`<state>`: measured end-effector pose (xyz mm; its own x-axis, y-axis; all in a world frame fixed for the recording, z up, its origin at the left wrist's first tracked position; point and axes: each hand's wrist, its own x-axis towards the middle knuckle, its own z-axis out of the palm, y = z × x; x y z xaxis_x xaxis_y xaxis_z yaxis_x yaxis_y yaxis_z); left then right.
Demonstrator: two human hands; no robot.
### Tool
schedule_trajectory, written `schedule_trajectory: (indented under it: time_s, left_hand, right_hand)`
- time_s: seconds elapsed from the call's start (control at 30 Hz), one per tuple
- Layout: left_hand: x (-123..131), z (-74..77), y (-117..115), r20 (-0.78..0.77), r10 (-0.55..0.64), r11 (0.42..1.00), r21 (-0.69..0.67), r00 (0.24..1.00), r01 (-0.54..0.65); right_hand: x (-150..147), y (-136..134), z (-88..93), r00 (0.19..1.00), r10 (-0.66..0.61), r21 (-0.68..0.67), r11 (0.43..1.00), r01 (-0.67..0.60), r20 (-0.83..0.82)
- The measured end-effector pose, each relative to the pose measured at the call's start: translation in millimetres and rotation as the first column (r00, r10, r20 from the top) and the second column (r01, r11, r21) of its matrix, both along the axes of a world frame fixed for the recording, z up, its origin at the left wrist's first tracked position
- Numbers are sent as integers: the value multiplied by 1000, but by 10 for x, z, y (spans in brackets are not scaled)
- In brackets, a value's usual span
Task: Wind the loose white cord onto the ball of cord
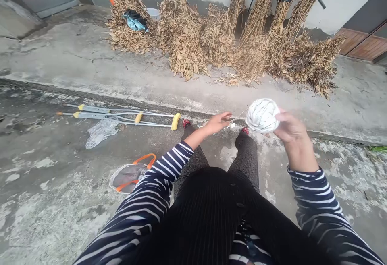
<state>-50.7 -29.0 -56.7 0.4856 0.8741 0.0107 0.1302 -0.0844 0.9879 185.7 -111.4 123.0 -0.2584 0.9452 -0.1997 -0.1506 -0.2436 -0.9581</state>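
A white ball of yarn [261, 115] with dark flecks is gripped in my right hand [290, 128], out in front of my right leg. The fingers of that hand wrap its right side and are slightly blurred. To the left of the ball, my left hand [219, 122] has its fingers curled together around a thin strand of yarn [241, 115]. The strand runs from the ball towards my left fingertips. A small white bit lies or hangs just below it; I cannot tell which.
Crutches [127, 116] with yellow pads lie on the ground to the left, by a clear plastic bag [102, 133]. Closer stands a bag with orange handles [130, 176]. A low concrete step [136, 71] crosses ahead, with dried plant bundles [187, 35] against the wall.
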Motion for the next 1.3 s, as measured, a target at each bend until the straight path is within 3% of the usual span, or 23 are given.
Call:
schedule_trajectory:
  time_s: [0.1,0.17,0.3,0.53,0.6,0.7,0.83,0.93,1.03,1.17,1.3]
  left_hand:
    - [213,334,-106,223,-94,996,22,970,92]
    - [285,483,-156,247,-135,990,-8,959,142]
    - [195,640,-169,127,-173,985,28,977,171]
    - [-109,990,-39,-128,-9,953,301,992,47]
    - [-143,1068,5,-82,-66,965,247,994,84]
    - [-233,1130,76,123,-233,972,12,965,233]
    - [-410,1178,58,303,-295,910,-199,906,363]
    - [-434,1223,-98,342,-221,912,-260,913,318]
    - [-306,1253,-248,432,-35,935,-305,901,183]
    - [-92,1257,-251,525,207,928,-373,825,5]
    - [-3,1236,-123,558,259,916,-401,788,-17]
  right_hand:
    - [37,28,-276,999,28,-67,997,-26,26]
    - [77,26,-401,998,52,-97,994,-48,42]
    - [158,-25,-550,997,74,-102,992,-73,14]
    - [99,-86,-704,997,70,-111,991,-73,-34]
    - [46,-87,-694,992,111,-96,989,-116,-55]
    - [0,-79,-644,990,135,-58,989,-137,-46]
    - [44,-25,-640,980,31,76,996,-47,196]
    - [83,25,-707,873,-100,207,978,-1,477]
    - [25,43,-756,785,-105,268,960,-80,611]
    - [-131,33,-768,812,-49,321,931,-173,581]
    - [-168,22,-805,913,14,339,926,-165,407]
